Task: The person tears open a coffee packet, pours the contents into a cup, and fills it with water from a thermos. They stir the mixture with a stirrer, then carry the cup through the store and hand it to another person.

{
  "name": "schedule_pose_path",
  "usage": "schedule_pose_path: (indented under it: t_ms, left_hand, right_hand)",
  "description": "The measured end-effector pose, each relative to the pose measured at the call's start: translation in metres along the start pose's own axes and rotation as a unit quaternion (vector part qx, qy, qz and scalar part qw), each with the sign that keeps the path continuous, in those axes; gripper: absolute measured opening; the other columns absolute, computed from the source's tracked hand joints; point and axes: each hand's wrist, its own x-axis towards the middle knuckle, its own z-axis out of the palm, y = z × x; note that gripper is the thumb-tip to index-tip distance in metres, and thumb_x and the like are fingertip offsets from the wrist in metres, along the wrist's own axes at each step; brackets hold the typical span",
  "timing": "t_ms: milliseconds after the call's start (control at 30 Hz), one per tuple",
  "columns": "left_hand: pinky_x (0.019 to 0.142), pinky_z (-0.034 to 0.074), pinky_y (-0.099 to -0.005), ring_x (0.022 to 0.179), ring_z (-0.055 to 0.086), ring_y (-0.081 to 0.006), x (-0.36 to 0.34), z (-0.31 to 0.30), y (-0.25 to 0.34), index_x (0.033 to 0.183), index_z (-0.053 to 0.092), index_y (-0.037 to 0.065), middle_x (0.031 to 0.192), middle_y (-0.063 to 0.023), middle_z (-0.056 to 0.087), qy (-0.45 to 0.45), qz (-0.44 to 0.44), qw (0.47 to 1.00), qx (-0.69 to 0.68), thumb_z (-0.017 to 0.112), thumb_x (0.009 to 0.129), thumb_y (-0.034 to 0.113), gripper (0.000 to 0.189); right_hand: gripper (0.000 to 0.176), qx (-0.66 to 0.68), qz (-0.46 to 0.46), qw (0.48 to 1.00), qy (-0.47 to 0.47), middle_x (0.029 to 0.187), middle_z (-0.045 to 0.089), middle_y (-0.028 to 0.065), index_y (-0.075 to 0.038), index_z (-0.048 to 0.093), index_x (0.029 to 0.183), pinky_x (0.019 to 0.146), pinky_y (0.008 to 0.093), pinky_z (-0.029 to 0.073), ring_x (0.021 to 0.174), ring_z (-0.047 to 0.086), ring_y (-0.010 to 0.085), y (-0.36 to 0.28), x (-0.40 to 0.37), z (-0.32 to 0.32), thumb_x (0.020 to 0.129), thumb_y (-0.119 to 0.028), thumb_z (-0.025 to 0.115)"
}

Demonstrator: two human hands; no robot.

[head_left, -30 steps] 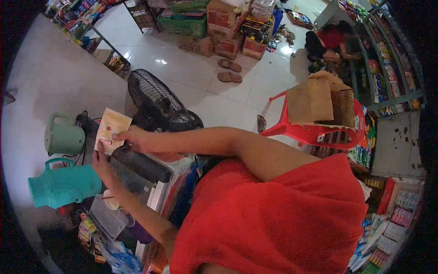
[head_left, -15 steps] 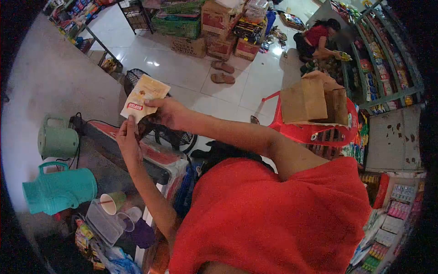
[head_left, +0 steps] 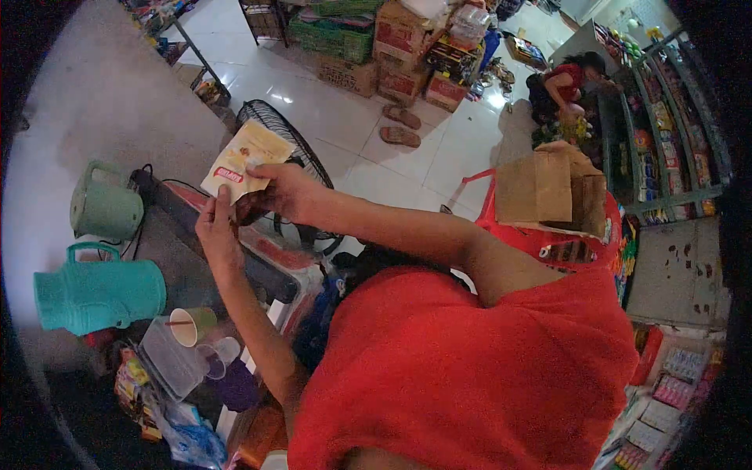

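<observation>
A cream-coloured packet (head_left: 249,155) with a red label is held up between both hands, left of the view's centre. My left hand (head_left: 218,229) pinches its lower edge, thumb over the front. My right hand (head_left: 283,190) grips the right side with the thumb on the front; its other fingers are behind the packet or in shadow. Behind the hands is a black fan (head_left: 291,129).
A teal jug (head_left: 102,294), a green kettle (head_left: 107,205), a paper cup (head_left: 192,326) and a clear plastic box (head_left: 170,362) are at left. A cardboard box (head_left: 548,188) rests on a red chair (head_left: 486,205). Another person (head_left: 565,84) crouches by shelves at upper right.
The camera view has shifted, so the background sits further right. Both hands still hold the packet in nearly the same place. The other person's arm has moved lower.
</observation>
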Motion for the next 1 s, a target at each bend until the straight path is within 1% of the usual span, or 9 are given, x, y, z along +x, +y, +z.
schedule_pose_path:
  t_ms: [100,233,467,500,567,700,800,867,1000]
  left_hand:
    - [0.054,0.041,-0.0185,0.059,0.049,-0.0048,-0.001,0.007,0.0,0.09,0.06,-0.001,0.074,0.0002,0.056,0.002,-0.013,0.999,0.029,0.059,0.086,0.023,0.024]
    - [0.049,0.034,-0.0181,0.055,0.042,-0.0026,0.004,0.009,-0.005,0.086,0.061,-0.001,0.069,0.0023,0.052,-0.018,-0.005,1.0,0.003,0.059,0.086,0.024,0.025]
    - [0.057,0.036,-0.0213,0.063,0.044,-0.0062,-0.012,-0.018,0.019,0.084,0.06,-0.003,0.071,0.001,0.054,0.075,0.082,0.979,0.17,0.057,0.086,0.024,0.028]
    - [0.06,0.038,-0.0224,0.066,0.046,-0.007,-0.024,-0.02,0.036,0.084,0.061,-0.002,0.071,-0.0001,0.056,0.1,0.065,0.968,0.219,0.058,0.085,0.023,0.025]
    - [0.065,0.043,-0.0262,0.071,0.053,-0.0097,-0.019,-0.057,0.024,0.091,0.065,0.001,0.076,-0.004,0.062,0.182,0.176,0.894,0.369,0.058,0.082,0.019,0.021]
    - [0.066,0.044,-0.0254,0.071,0.055,-0.0114,-0.04,-0.097,0.042,0.094,0.064,0.0,0.079,-0.0052,0.063,0.252,0.187,0.895,0.316,0.059,0.083,0.019,0.023]
    - [0.065,0.044,-0.0242,0.07,0.055,-0.0112,-0.072,-0.109,0.058,0.094,0.063,-0.002,0.079,-0.0052,0.063,0.319,0.131,0.905,0.25,0.059,0.083,0.02,0.025]
    - [0.063,0.043,-0.0233,0.07,0.055,-0.0104,-0.078,-0.1,0.069,0.095,0.062,-0.004,0.077,-0.0047,0.062,0.331,0.139,0.906,0.224,0.059,0.084,0.021,0.028]
    - [0.066,0.044,-0.0249,0.07,0.054,-0.0099,-0.111,-0.083,0.09,0.098,0.063,-0.001,0.079,-0.0047,0.062,0.372,0.115,0.879,0.274,0.06,0.084,0.03,0.034]
  right_hand:
    - [0.025,-0.005,-0.023,1.0,0.02,0.093,0.063,0.0125,-0.001,0.052,0.103,0.071,0.0377,0.053,0.079,0.063,0.0266,-0.006,-0.013,0.003,0.081,-0.013,0.058]
    - [0.025,-0.032,-0.051,0.998,0.031,0.093,0.062,0.0082,-0.003,0.054,0.101,0.077,0.0318,0.049,0.084,0.061,0.0202,-0.009,-0.012,0.001,0.081,-0.017,0.06]
    - [0.032,-0.09,0.019,0.995,-0.025,0.096,0.06,0.0053,-0.006,0.051,0.105,0.077,0.031,0.047,0.088,0.058,0.0182,0.001,0.0,0.001,0.078,-0.017,0.064]
    - [0.032,-0.091,0.022,0.995,-0.042,0.097,0.06,0.0044,-0.008,0.051,0.106,0.075,0.031,0.047,0.088,0.058,0.0177,0.01,-0.001,0.005,0.078,-0.016,0.064]
    - [0.032,-0.101,0.037,0.993,-0.053,0.097,0.06,0.0026,-0.01,0.051,0.106,0.073,0.0308,0.046,0.088,0.057,0.0168,0.026,0.003,0.014,0.078,-0.015,0.065]
    - [0.028,-0.166,0.13,0.977,-0.035,0.093,0.06,0.0013,-0.012,0.052,0.105,0.071,0.0313,0.046,0.086,0.058,0.0158,0.054,0.013,0.03,0.079,-0.015,0.064]
    - [0.026,-0.209,0.14,0.963,-0.101,0.09,0.06,0.0008,-0.012,0.053,0.103,0.069,0.0314,0.046,0.083,0.058,0.0156,0.08,0.026,0.035,0.08,-0.017,0.064]
    - [0.025,-0.236,0.205,0.945,-0.094,0.091,0.061,0.0014,-0.011,0.054,0.101,0.068,0.0315,0.046,0.081,0.058,0.0159,0.068,0.036,0.041,0.079,-0.018,0.065]
    - [0.027,-0.242,0.189,0.939,-0.152,0.094,0.061,0.0009,-0.01,0.055,0.102,0.069,0.0321,0.046,0.083,0.058,0.0154,0.064,0.026,0.071,0.079,-0.02,0.066]
